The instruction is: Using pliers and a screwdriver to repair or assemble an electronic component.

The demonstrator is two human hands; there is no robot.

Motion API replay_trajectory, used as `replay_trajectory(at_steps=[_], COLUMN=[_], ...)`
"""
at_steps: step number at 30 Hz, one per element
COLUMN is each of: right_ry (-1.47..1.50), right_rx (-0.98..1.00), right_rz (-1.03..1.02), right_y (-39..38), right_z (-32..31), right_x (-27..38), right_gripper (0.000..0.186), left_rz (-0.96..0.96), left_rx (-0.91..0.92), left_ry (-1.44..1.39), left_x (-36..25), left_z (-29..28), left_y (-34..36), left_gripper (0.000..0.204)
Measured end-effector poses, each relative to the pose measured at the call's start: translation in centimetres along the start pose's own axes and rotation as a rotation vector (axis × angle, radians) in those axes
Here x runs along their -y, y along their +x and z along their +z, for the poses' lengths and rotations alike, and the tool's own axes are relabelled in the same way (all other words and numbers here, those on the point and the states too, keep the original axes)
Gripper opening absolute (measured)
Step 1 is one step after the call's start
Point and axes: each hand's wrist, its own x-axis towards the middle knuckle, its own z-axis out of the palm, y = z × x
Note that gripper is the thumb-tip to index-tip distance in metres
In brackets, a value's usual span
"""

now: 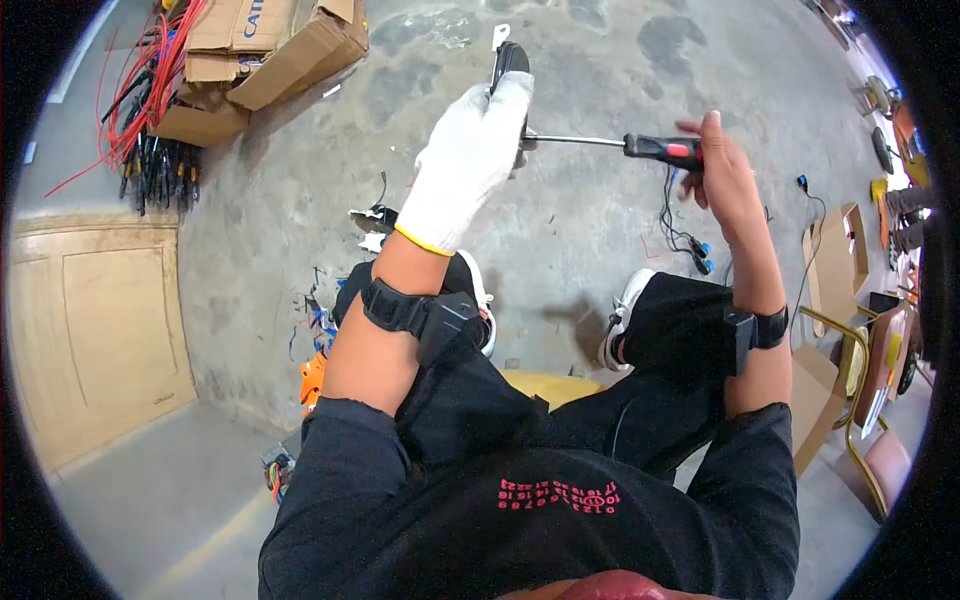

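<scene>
My left hand (472, 150), in a white knit glove with a yellow cuff, is closed around a black device (510, 62). A small white tab (501, 38) sticks out past its far end; the glove hides most of the device, so its kind cannot be told. From the right, a screwdriver (660, 149) with a black and red handle lies level, its steel shaft reaching the device beside my gloved fingers. Its tip is hidden there. My bare right hand (722, 172) is at the butt of the handle, fingers loosely curled about it with some stretched out.
Cardboard boxes (275, 60) and a bundle of red and black cables (160, 150) stand at the far left. A wooden panel (105, 340) is at the left. Black cords with blue ends (700, 255) lie on the concrete floor. A chair (865, 385) and more cardboard (840, 260) are at the right.
</scene>
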Motion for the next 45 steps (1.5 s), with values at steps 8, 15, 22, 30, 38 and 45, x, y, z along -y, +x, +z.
replay_trajectory(at_steps=[8, 15, 22, 30, 38, 45], right_ry=[0.143, 0.033, -0.025, 0.029, -0.004, 0.134], right_rx=[-0.181, 0.033, -0.076, -0.156, 0.05, 0.001], right_rz=[-0.759, -0.056, -0.631, -0.61, -0.023, -0.236], right_y=[-1.4, -0.6, -1.2, -1.9, -0.9, -0.9], right_z=[0.9, -0.4, -0.6, 0.2, -0.1, -0.5], right_x=[0.6, 1.1, 0.7, 1.1, 0.8, 0.9], right_gripper=[0.046, 0.037, 0.041, 0.039, 0.041, 0.038], left_rz=[-0.01, -0.001, 0.042, 0.038, 0.009, -0.083], left_rx=[0.025, -0.037, -0.047, -0.013, 0.01, 0.059], left_ry=[-0.006, 0.126, 0.127, 0.036, -0.021, 0.009], left_x=[0.2, 0.1, 0.4, 0.8, 0.4, -0.6], left_z=[0.4, 0.1, 0.2, 0.4, 0.0, -0.4], left_y=[0.0, -0.4, 0.0, 0.0, -0.4, 0.1], left_gripper=[0.067, 0.058, 0.053, 0.051, 0.052, 0.057])
